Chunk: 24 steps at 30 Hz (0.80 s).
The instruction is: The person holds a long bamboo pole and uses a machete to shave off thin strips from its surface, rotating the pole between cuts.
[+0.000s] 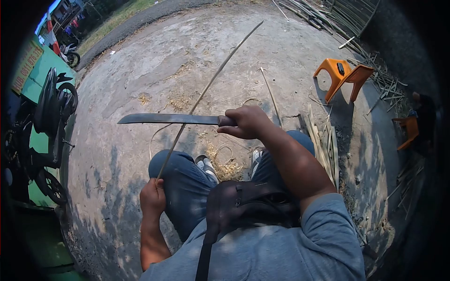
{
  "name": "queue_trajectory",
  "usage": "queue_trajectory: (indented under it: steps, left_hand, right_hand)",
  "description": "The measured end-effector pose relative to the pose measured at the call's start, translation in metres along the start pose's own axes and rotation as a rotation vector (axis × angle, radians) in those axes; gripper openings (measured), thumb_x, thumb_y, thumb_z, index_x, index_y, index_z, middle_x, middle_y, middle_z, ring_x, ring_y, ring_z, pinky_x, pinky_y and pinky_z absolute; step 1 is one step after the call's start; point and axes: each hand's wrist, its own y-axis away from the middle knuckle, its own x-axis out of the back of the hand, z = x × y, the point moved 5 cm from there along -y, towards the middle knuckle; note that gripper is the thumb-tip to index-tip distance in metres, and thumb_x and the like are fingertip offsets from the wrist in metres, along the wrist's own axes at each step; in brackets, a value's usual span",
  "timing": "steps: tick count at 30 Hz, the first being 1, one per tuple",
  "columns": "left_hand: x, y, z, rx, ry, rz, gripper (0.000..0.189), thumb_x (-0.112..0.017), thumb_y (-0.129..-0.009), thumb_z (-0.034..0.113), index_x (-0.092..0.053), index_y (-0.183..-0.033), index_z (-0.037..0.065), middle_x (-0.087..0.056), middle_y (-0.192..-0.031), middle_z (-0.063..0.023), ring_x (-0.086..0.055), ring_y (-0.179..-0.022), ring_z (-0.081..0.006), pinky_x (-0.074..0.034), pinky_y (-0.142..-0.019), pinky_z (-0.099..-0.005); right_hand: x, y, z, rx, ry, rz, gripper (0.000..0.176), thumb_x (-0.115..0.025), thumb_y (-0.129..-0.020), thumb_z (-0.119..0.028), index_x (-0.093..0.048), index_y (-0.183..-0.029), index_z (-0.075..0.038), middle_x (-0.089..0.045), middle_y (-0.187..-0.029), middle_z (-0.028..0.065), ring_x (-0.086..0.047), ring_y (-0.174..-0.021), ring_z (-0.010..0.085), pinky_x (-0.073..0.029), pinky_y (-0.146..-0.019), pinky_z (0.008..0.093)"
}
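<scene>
My right hand point(243, 122) is wrapped round the dark handle of a machete point(173, 119), whose long blade points left across my view. Under the blade, crossing it, runs a long thin strip of bamboo point(211, 84). My left hand point(153, 196) grips that strip's lower end beside my left knee, and the strip slants up and away to the right. Pale shavings point(229, 169) lie on the ground between my shoes. A black bag point(243, 203) rests in my lap.
Split bamboo strips point(323, 145) lean by my right leg. An orange plastic chair point(335, 75) with a small black object on it stands ahead right. More bamboo point(304, 14) lies at the back right. Motorcycles point(51, 107) are parked on the left. A person in dark clothing point(424, 117) is at the far right.
</scene>
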Motion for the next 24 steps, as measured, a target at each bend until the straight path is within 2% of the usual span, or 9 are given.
queue_trajectory:
  steps: [1,4,7,12,15,18,22,24]
  left_hand:
    - [0.0,0.001,0.0,0.016,0.008,-0.003,0.044,-0.049,-0.11,0.039,-0.06,-0.088,0.002,-0.064,-0.079,-0.025,-0.063,-0.077,-0.0504,-0.046,-0.065,-0.0553]
    - [0.001,-0.001,0.002,0.028,-0.003,0.0,0.045,-0.049,-0.11,0.04,-0.06,-0.088,0.003,-0.064,-0.079,-0.0251,-0.063,-0.078,-0.0508,-0.046,-0.065,-0.0553]
    - [0.004,-0.003,0.007,0.056,-0.003,-0.043,0.046,-0.049,-0.11,0.041,-0.06,-0.087,0.003,-0.064,-0.079,-0.0249,-0.063,-0.078,-0.051,-0.046,-0.066,-0.0557]
    - [0.005,-0.007,0.01,0.065,-0.038,-0.078,0.046,-0.05,-0.11,0.042,-0.06,-0.087,0.003,-0.064,-0.079,-0.0247,-0.063,-0.078,-0.0508,-0.046,-0.066,-0.056]
    - [0.001,-0.002,0.002,0.052,0.01,-0.028,0.046,-0.05,-0.109,0.042,-0.06,-0.087,0.003,-0.064,-0.079,-0.0247,-0.063,-0.078,-0.0506,-0.046,-0.066,-0.0558]
    - [-0.002,0.002,0.0,0.043,0.019,0.022,0.046,-0.051,-0.11,0.04,-0.06,-0.087,0.002,-0.063,-0.079,-0.0246,-0.062,-0.077,-0.0502,-0.046,-0.065,-0.055]
    - [0.002,-0.001,0.002,0.05,0.041,-0.023,0.045,-0.051,-0.11,0.039,-0.059,-0.087,0.001,-0.063,-0.078,-0.0247,-0.062,-0.076,-0.0498,-0.046,-0.064,-0.0538]
    - [0.002,-0.003,0.004,0.027,0.052,-0.013,0.045,-0.051,-0.11,0.039,-0.059,-0.087,0.001,-0.062,-0.078,-0.0248,-0.062,-0.075,-0.0498,-0.046,-0.064,-0.0534]
  right_hand:
    - [0.004,-0.003,0.011,-0.09,-0.025,-0.012,0.06,-0.063,-0.091,-0.073,-0.071,-0.09,-0.013,-0.07,-0.075,0.0154,-0.072,-0.075,0.0395,-0.055,-0.067,0.0503]
    - [0.004,-0.004,0.022,-0.175,-0.065,-0.023,0.064,-0.059,-0.093,-0.074,-0.073,-0.096,-0.012,-0.072,-0.083,0.0188,-0.073,-0.084,0.0401,-0.056,-0.075,0.0518]
    - [0.001,0.003,0.013,-0.167,-0.04,-0.068,0.064,-0.059,-0.093,-0.074,-0.073,-0.096,-0.011,-0.073,-0.085,0.018,-0.073,-0.086,0.0396,-0.057,-0.077,0.0523]
    - [-0.013,0.012,-0.021,0.095,0.074,-0.09,0.055,-0.066,-0.09,-0.07,-0.072,-0.091,-0.015,-0.07,-0.076,0.0142,-0.071,-0.074,0.0394,-0.055,-0.066,0.0511]
    - [-0.003,0.005,-0.008,0.026,0.016,-0.041,0.056,-0.066,-0.09,-0.07,-0.071,-0.092,-0.014,-0.071,-0.077,0.0139,-0.072,-0.077,0.0389,-0.055,-0.067,0.0509]
    - [0.011,-0.006,0.021,-0.172,-0.13,0.077,0.059,-0.063,-0.093,-0.07,-0.073,-0.097,-0.012,-0.074,-0.083,0.0156,-0.073,-0.083,0.0389,-0.057,-0.075,0.0507]
    - [0.006,0.001,0.015,-0.19,-0.077,-0.013,0.061,-0.06,-0.095,-0.071,-0.072,-0.097,-0.011,-0.074,-0.084,0.0177,-0.074,-0.086,0.0393,-0.057,-0.078,0.0508]
    - [0.003,0.005,0.001,-0.096,-0.017,-0.019,0.059,-0.063,-0.093,-0.07,-0.072,-0.093,-0.012,-0.072,-0.081,0.0168,-0.073,-0.081,0.0393,-0.057,-0.073,0.0507]
